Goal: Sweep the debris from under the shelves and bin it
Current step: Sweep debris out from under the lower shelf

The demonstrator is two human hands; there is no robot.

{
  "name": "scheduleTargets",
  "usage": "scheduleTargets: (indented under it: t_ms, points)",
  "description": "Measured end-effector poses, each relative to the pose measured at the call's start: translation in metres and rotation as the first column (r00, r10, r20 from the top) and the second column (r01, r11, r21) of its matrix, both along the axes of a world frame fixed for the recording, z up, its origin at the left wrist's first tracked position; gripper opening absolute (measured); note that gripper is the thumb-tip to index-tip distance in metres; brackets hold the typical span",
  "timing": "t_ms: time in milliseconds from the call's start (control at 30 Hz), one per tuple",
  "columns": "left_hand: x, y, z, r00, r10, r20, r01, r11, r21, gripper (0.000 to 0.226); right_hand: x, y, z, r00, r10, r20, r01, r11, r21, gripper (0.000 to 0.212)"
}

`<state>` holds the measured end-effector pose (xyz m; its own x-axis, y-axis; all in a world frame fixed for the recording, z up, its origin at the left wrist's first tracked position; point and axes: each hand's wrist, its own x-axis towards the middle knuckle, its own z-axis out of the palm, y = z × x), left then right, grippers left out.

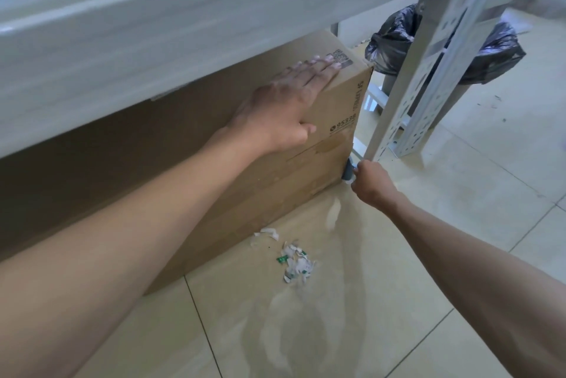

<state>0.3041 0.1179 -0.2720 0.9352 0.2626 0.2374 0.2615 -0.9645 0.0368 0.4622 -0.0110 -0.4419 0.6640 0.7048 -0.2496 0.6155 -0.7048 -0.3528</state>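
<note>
As I read it, the step in hand is working at the end of the cardboard box [214,178] to draw out whatever lies beneath the shelf [153,25]. I want the box steadied, not shoved, and any pull kept low along the floor [398,301] toward the debris [294,261], a loose heap of white and green scraps on the tiles just in front of the box. That way everything ends in one pile and nothing scatters back under. The bin [395,41], lined with a black bag, stands well apart behind the shelf's upright [428,56]. My left hand [275,108] lies flat and fully spread on the box's top corner, thumb down the front face, pressing rather than gripping. My right hand [372,183] is curled tight round a small grey object [348,170] at the box's bottom corner; what it is I cannot tell.
</note>
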Motion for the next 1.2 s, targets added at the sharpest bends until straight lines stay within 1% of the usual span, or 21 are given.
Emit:
scheduleTargets:
  t_ms: [100, 167, 300, 467, 600, 667, 767, 867, 933, 1000, 1133, 1200]
  points:
    - [-0.001, -0.001, 0.001, 1.0, 0.005, -0.022, -0.006, 1.0, -0.012, 0.091, -0.003, -0.011, 0.006, 1.0, -0.013, -0.014, 0.012, 0.999, -0.05, 0.023]
    - [-0.001, -0.002, 0.003, 0.999, 0.008, -0.038, -0.008, 1.0, -0.015, 0.092, -0.005, -0.018, 0.009, 1.0, -0.021, -0.02, 0.019, 0.998, -0.06, 0.03]
    - [-0.001, -0.005, 0.006, 0.998, 0.028, -0.061, -0.029, 0.999, -0.014, 0.091, -0.007, -0.025, 0.018, 1.0, -0.017, -0.008, 0.016, 0.996, -0.087, 0.031]
    - [0.0, -0.006, 0.006, 0.995, 0.059, -0.083, -0.059, 0.998, -0.004, 0.093, -0.007, -0.022, 0.021, 0.995, 0.044, 0.084, -0.031, 0.989, -0.144, 0.029]
    - [0.003, -0.004, 0.005, 0.994, 0.051, -0.092, -0.053, 0.998, -0.017, 0.094, -0.002, -0.025, 0.019, 0.992, 0.066, 0.108, -0.047, 0.984, -0.169, 0.028]
    - [0.003, -0.003, 0.005, 0.994, 0.056, -0.096, -0.057, 0.998, -0.006, 0.094, -0.004, -0.028, 0.018, 0.993, 0.058, 0.105, -0.039, 0.984, -0.172, 0.028]
    - [0.003, -0.003, 0.003, 0.993, 0.064, -0.097, -0.064, 0.998, 0.0, 0.095, -0.003, -0.036, 0.019, 0.999, 0.023, 0.047, -0.014, 0.985, -0.172, 0.029]
    - [0.005, -0.001, 0.003, 0.992, 0.072, -0.106, -0.074, 0.997, -0.017, 0.096, 0.007, -0.041, 0.032, 1.0, -0.018, 0.01, 0.019, 0.989, -0.146, 0.025]
    - [0.006, -0.001, 0.003, 0.992, 0.079, -0.103, -0.083, 0.996, -0.033, 0.098, 0.009, -0.043, 0.04, 0.999, -0.033, 0.032, 0.036, 0.995, -0.088, 0.023]
    - [0.006, 0.0, 0.003, 0.992, 0.08, -0.101, -0.085, 0.996, -0.041, 0.098, 0.001, -0.04, 0.046, 0.998, -0.016, 0.064, 0.017, 1.0, -0.022, 0.02]
    - [0.006, 0.001, 0.002, 0.993, 0.078, -0.09, -0.082, 0.996, -0.036, 0.098, -0.008, -0.023, 0.037, 0.994, 0.032, 0.108, -0.036, 0.999, 0.035, 0.023]
    - [0.007, 0.003, 0.0, 0.994, 0.075, -0.084, -0.078, 0.996, -0.036, 0.099, -0.002, -0.015, 0.026, 0.996, 0.021, 0.085, -0.025, 0.998, 0.055, 0.025]
